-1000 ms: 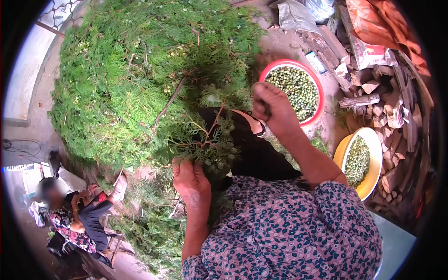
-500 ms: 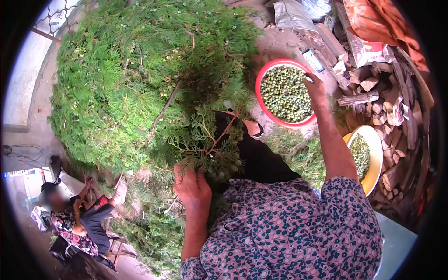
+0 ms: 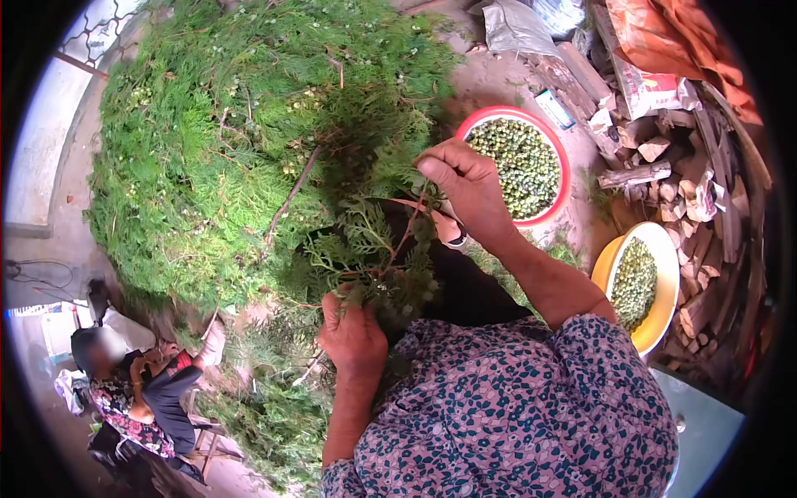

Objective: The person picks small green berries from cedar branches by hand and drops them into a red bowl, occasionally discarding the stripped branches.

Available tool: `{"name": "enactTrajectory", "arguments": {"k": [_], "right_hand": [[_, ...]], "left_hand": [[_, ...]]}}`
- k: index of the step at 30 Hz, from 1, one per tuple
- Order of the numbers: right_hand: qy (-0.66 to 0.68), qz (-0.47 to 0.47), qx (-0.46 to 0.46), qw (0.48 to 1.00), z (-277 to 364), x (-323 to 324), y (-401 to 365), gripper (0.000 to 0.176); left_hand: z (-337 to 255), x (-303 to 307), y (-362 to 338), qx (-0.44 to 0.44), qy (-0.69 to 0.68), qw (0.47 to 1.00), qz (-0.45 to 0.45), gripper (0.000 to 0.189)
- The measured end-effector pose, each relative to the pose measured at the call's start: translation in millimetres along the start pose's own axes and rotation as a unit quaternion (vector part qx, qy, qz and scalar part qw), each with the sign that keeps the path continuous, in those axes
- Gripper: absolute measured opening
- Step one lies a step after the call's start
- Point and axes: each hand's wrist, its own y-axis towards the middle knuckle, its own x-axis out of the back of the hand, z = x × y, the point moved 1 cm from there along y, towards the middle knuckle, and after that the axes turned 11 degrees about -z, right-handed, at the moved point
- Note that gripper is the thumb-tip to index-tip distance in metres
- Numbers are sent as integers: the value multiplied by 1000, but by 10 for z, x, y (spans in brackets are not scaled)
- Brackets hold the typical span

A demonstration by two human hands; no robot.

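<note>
Your left hand (image 3: 354, 334) had its thumb and fingers pressed together on the low end of a leafy green branch (image 3: 398, 245). The branch was in front of your body, over your dark pants (image 3: 473, 286), and pointed away from you. Your right hand (image 3: 465, 189) was by the far tip of the branch, with thumb and first finger close together. You cannot tell from the view if they pinched a bit of it.

A big green pile (image 3: 191, 183) of leafy stems lay on the far left. The red-rimmed bowl (image 3: 565, 166), full of small green balls, sat to the right, just past your right hand. Nearer, on the right, a yellow bowl (image 3: 603, 264) held more of them, beside the chopped wood (image 3: 693, 228). Another person (image 3: 145, 398) sat on the near left
</note>
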Motion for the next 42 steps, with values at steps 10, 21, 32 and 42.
{"name": "enactTrajectory", "arguments": {"k": [10,21,32,42], "right_hand": [[-70,-74,35,994,59,62,224,8],[-362,349,305,809,248,-236,20,19],[-43,484,-68,871,207,-283,159,25],[-166,266,139,939,219,-309,-18,13]], "left_hand": [[55,62,43,-20,26,999,-33,21],[91,54,37,-25,7,1000,6,22],[101,44,38,-9,-18,999,25,18],[156,42,53,-42,-1,998,-47,25]]}}
